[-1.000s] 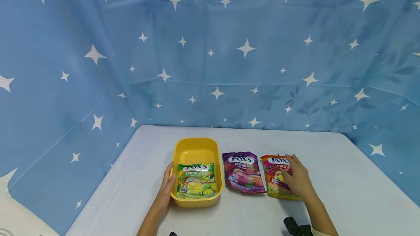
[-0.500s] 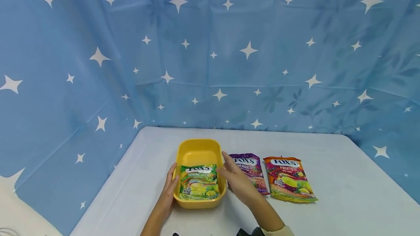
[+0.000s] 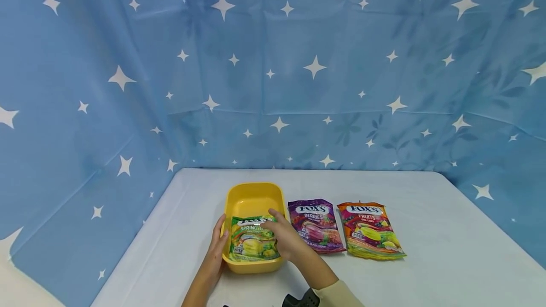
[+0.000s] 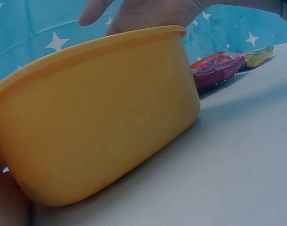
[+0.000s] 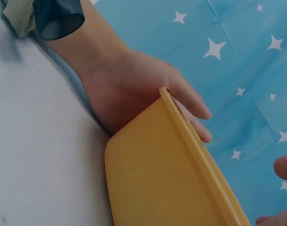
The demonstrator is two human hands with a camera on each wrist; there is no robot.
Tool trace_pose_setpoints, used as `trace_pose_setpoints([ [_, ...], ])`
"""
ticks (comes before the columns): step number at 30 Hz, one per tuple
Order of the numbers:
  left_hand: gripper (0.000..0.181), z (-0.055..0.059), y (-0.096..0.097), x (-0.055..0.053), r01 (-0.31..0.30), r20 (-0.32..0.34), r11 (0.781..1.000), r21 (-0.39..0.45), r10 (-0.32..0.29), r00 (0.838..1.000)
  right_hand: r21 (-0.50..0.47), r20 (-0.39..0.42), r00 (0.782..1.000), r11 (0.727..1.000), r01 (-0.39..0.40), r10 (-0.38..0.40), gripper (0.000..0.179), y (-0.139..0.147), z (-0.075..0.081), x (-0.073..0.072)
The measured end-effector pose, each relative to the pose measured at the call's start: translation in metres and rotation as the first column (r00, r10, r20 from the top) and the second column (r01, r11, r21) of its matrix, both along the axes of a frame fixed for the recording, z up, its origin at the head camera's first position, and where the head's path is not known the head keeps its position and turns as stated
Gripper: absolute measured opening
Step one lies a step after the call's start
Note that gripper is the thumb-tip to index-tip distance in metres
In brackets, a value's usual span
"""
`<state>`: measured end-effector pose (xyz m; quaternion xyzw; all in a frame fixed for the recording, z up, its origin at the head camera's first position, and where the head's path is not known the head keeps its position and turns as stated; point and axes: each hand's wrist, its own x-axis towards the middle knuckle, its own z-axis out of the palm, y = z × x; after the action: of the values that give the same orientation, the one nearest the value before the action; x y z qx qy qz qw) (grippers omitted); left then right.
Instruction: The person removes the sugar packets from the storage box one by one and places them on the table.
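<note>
In the head view, my left hand [image 3: 213, 250] holds the left side of a yellow plastic bin [image 3: 252, 266], thumb at the rim. A green Fox's Spring Tea candy bag [image 3: 252, 248] lies in the near part of the bin. My right hand [image 3: 285, 237] reaches over the bin's right rim, above the right part of that bag; its thumb and index finger are spread. The right wrist view shows this right hand [image 5: 129, 89] against the bin's [image 5: 153, 174] rim, its other fingertips hidden inside. Whether it touches the bag is hidden.
Right of the bin lie a purple Fox's Berries candy bag [image 3: 316, 226] and an orange Fox's Fruits candy bag [image 3: 370, 231], side by side on the white table [image 3: 443, 240]. A blue curtain [image 3: 315, 122] with white stars hangs behind and along the left.
My right hand left the orange bag, crossed leftward past the purple bag and is now over the bin. The left hand stays at the bin's side. The bags have not visibly moved.
</note>
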<state>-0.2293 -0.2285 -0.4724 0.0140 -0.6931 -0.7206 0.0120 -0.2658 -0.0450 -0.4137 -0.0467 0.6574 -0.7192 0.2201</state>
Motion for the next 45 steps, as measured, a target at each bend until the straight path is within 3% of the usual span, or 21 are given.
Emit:
trace_pose_setpoints([
  [9, 0.059, 0.0, 0.001, 0.0, -0.008, 0.009, 1.0, -0.004, 0.008, 1.0, -0.22, 0.085, 0.994, 0.974, -0.045, 0.065, 0.068, 0.007, -0.007, -0.005],
  [12, 0.058, 0.0, 0.002, 0.001, -0.008, 0.002, 1.0, -0.009, 0.008, 1.0, -0.249, 0.104, 0.991, 0.967, -0.051, 0.079, 0.066, 0.009, -0.009, -0.006],
  [21, 0.058, 0.003, 0.002, 0.001, 0.006, -0.026, 1.0, -0.025, -0.007, 1.0, -0.247, 0.074, 0.976, 0.952, -0.18, 0.203, 0.064, 0.014, -0.01, -0.012],
  [25, 0.058, 0.003, 0.002, 0.001, 0.009, -0.026, 0.999, -0.036, -0.01, 1.0, -0.192, 0.048, 0.977, 0.962, -0.195, 0.208, 0.066, 0.01, -0.009, -0.011],
  [29, 0.058, 0.003, 0.002, 0.002, 0.01, -0.017, 0.999, -0.034, -0.011, 1.0, -0.124, -0.003, 0.974, 0.966, -0.227, 0.228, 0.078, 0.007, -0.008, -0.008],
  [33, 0.058, 0.003, 0.003, 0.002, 0.004, -0.013, 0.999, -0.034, -0.005, 1.0, -0.079, 0.0, 0.974, 0.971, -0.225, 0.226, 0.087, 0.007, -0.005, -0.006],
  [40, 0.058, 0.003, 0.003, 0.001, 0.017, -0.014, 1.0, -0.025, -0.018, 1.0, -0.112, 0.004, 0.977, 0.971, -0.211, 0.213, 0.092, 0.009, -0.007, -0.007],
  [45, 0.058, 0.003, 0.003, 0.0, 0.005, 0.0, 1.0, -0.026, -0.005, 1.0, -0.212, 0.001, 0.976, 0.954, -0.213, 0.218, 0.089, 0.013, -0.01, -0.01],
])
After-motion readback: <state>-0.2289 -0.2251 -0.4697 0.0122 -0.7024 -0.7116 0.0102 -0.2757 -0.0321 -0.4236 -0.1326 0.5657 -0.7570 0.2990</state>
